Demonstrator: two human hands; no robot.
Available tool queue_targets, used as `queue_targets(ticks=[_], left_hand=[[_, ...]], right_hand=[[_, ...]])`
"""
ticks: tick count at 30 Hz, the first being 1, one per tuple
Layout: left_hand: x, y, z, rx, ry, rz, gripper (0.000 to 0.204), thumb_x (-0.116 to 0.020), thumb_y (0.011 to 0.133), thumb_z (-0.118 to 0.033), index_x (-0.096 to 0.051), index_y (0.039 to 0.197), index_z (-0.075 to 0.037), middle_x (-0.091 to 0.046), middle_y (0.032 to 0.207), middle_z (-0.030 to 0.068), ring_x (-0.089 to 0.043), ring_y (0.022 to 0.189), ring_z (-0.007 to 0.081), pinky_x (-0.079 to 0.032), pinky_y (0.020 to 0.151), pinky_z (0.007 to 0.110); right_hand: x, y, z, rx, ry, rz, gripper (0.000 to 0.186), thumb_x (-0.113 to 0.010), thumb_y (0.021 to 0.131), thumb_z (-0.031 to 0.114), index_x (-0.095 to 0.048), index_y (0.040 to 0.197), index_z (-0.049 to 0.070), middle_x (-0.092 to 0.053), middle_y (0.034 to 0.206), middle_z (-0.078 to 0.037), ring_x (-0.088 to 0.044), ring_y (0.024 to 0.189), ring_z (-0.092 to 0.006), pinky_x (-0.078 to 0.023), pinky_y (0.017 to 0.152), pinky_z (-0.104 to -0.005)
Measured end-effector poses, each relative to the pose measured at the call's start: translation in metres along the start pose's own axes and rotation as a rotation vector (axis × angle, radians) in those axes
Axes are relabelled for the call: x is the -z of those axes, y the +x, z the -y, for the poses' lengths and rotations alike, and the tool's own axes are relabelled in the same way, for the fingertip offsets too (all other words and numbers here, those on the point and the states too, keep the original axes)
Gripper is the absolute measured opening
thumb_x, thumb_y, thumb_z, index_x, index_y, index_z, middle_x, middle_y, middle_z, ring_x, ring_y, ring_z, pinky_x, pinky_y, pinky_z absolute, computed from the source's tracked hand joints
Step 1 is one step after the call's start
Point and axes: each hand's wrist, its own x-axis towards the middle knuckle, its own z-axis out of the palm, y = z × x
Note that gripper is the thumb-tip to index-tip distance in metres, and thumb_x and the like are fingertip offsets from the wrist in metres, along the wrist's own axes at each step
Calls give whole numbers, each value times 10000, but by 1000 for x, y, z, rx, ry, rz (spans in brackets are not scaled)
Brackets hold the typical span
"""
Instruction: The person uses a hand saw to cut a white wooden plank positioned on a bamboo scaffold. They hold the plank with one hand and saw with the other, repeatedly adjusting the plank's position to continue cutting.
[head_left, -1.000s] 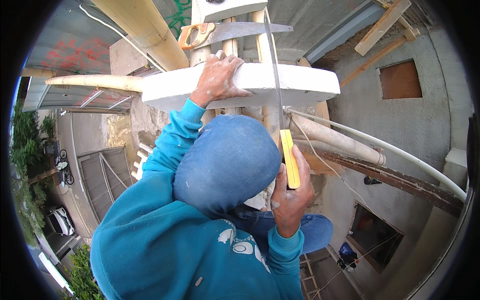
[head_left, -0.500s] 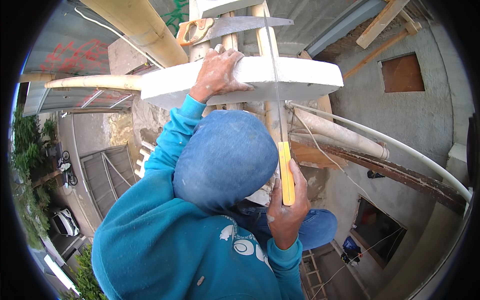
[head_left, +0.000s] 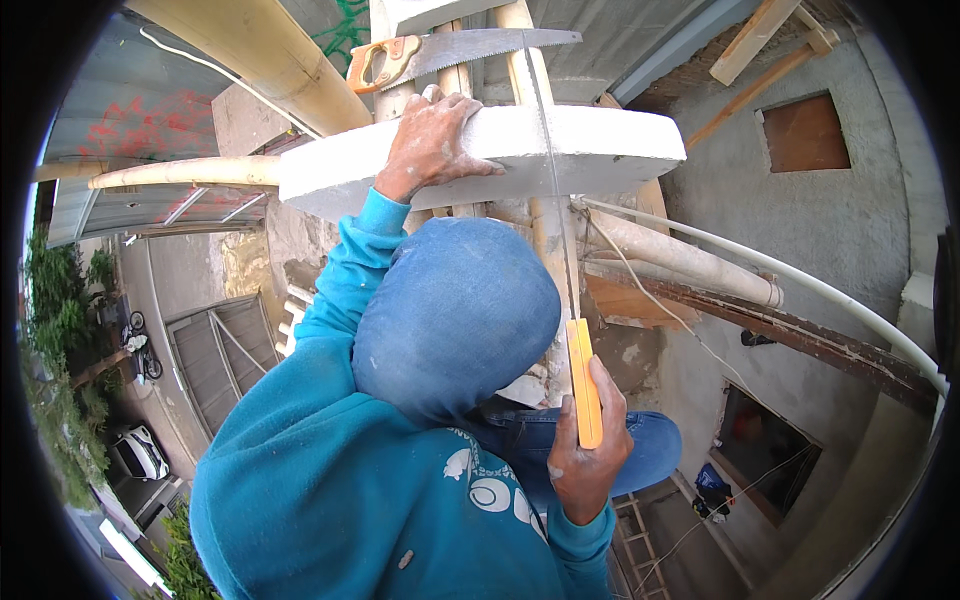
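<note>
A long white block [head_left: 590,140] lies across the bamboo poles, light and chalky-looking, either foam or aerated concrete. My left hand [head_left: 432,145] clasps its left part, thumb on the near side and fingers over the top and far edge. In my right hand [head_left: 592,455] is the yellow handle of a hand saw [head_left: 585,385], pointing away from me. Its thin blade stands edge-on and crosses the block right of its middle, apparently in a narrow cut. My blue-jeaned knee [head_left: 455,310] is bent up just on the near side of the block.
Beyond the block, a second saw [head_left: 470,50] with a wooden handle rests on the poles. A thick bamboo pole [head_left: 270,60] slants at upper left. To the right run a white pipe [head_left: 800,280] and a rusty beam [head_left: 760,320]. Ground lies far below, with a ladder [head_left: 640,545].
My right hand has drawn the yellow-handled saw toward me and slightly right, its blade still across the block. The left hand keeps its hold, and the block stays in place.
</note>
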Motion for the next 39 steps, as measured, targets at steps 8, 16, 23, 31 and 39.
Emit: queue_targets(ticks=[8, 16, 23, 31, 39], left_hand=[[-2, -5, 1, -17, -54, -40, 939, -859, 577, -683, -692, 1224, -22, -700, 1147, 148, -586, 1128, 344, -455, 962, 464], [-1, -5, -4, 5, 1, -24, 891, -859, 578, -608, -694, 1238, -33, -705, 1137, 122, -596, 1075, 304, -437, 974, 447], [0, 1, 1, -2, -67, -32, 900, -863, 570, -606, -692, 1237, -26, -702, 1150, 118, -610, 1066, 296, -442, 949, 429], [-5, -3, -1, 27, -50, -20, 925, -870, 563, -602, -678, 1255, -20, -698, 1156, 112, -606, 1086, 297, -448, 945, 425], [-4, -3, 4, -2, -27, -18, 930, -854, 582, -679, -683, 1235, -39, -709, 1142, 162, -612, 1102, 343, -447, 980, 466]], right_hand=[[-25, 57, -1, 56, 14, 4, 456, -637, 901, -44, -543, 1346, -87, -647, 1271, -297, -670, 1175, -407, -545, 998, -425], [-8, 10, 4, 51, 23, -29, 469, -655, 889, -56, -543, 1343, -76, -647, 1262, -305, -678, 1134, -434, -549, 961, -434], [-8, 7, -8, 67, 19, -37, 465, -647, 903, -48, -528, 1350, -97, -641, 1271, -311, -652, 1199, -422, -533, 1016, -439], [-32, 67, 4, 132, 1, -44, 484, -687, 882, -35, -542, 1341, -88, -650, 1268, -292, -680, 1142, -411, -559, 937, -433], [8, 38, 4, 53, 65, -152, 413, -648, 935, 22, -577, 1330, -74, -660, 1277, -237, -660, 1170, -298, -511, 1010, -396]])
